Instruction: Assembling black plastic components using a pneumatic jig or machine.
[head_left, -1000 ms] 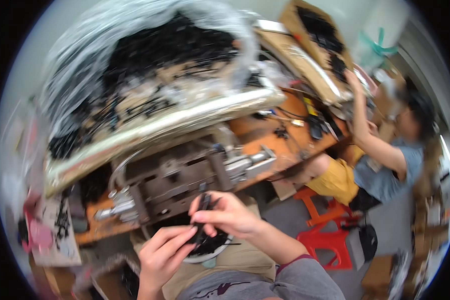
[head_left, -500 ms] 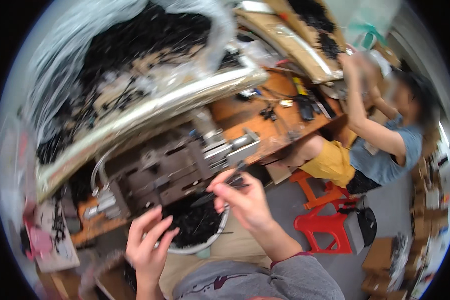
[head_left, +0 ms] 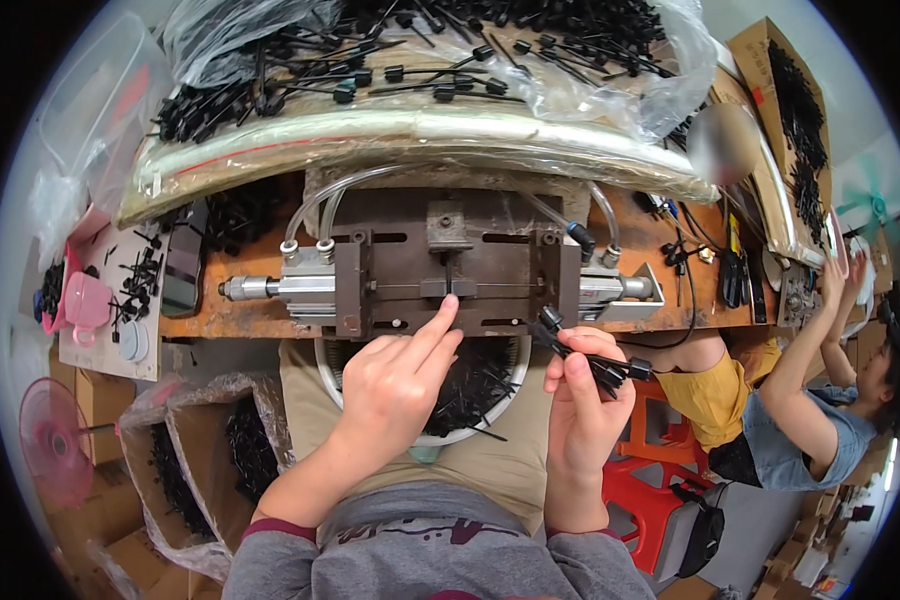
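Note:
My left hand (head_left: 385, 385) reaches over the dark metal fixture (head_left: 400, 250) with its index finger stretched out. The fingertip touches a thin black piece (head_left: 449, 272) standing in the slotted block at the fixture's middle. My right hand (head_left: 585, 420), to the right of the fixture's front edge, is closed round a bunch of black plastic stems with knob ends (head_left: 610, 372). Their stems point in several directions. Below the fixture, a round white basin (head_left: 522, 375) between my legs holds many similar black pieces; my left hand partly covers it.
Silver air cylinders (head_left: 308, 290) with clear hoses flank the fixture on the wooden bench (head_left: 240, 320). Behind it, a wrapped ledge (head_left: 370, 135) fronts a heap of black pieces. A pink fan (head_left: 55, 440) and lined boxes (head_left: 195, 450) stand left. A co-worker (head_left: 800, 415) sits right, near red stools (head_left: 645, 500).
The view has turned and steadied. My left hand has moved up from beside the basin to the fixture's middle. My right hand still holds black stems, now right of the fixture's centre.

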A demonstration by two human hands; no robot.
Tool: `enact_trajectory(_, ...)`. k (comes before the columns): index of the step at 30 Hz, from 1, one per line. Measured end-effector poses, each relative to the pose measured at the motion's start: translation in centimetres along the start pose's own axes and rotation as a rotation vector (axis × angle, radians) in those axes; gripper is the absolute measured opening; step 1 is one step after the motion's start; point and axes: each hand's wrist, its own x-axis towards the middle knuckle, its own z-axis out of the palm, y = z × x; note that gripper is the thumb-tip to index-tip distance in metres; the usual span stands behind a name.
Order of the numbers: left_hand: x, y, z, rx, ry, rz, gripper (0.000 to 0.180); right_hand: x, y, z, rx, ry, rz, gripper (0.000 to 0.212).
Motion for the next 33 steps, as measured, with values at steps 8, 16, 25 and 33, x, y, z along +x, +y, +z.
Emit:
enact_trajectory(8, 0.5, -0.3, 0.1, 0.022, -0.034, -0.038, 0.025, 0.0, 0.6, 0.4, 0.018, 0.007, 0.010, 0.015)
enact_trajectory(16, 0.7, -0.1, -0.1, 0.054, -0.056, -0.065, 0.026, -0.1, 1.5, 1.5, 0.053, 0.049, 0.044, 0.016)
enact_trajectory(25, 0.2, 2.3, -0.8, -0.165, 0.227, 0.195, 0.032, -1.1, 2.9, 3.3, 0.118, 0.102, 0.081, 0.017)
enact_trajectory(33, -0.2, 2.2, -1.2, -0.371, 0.167, 0.089, 0.040, -2.0, 3.6, 4.1, 0.062, -0.016, 0.030, 0.017)
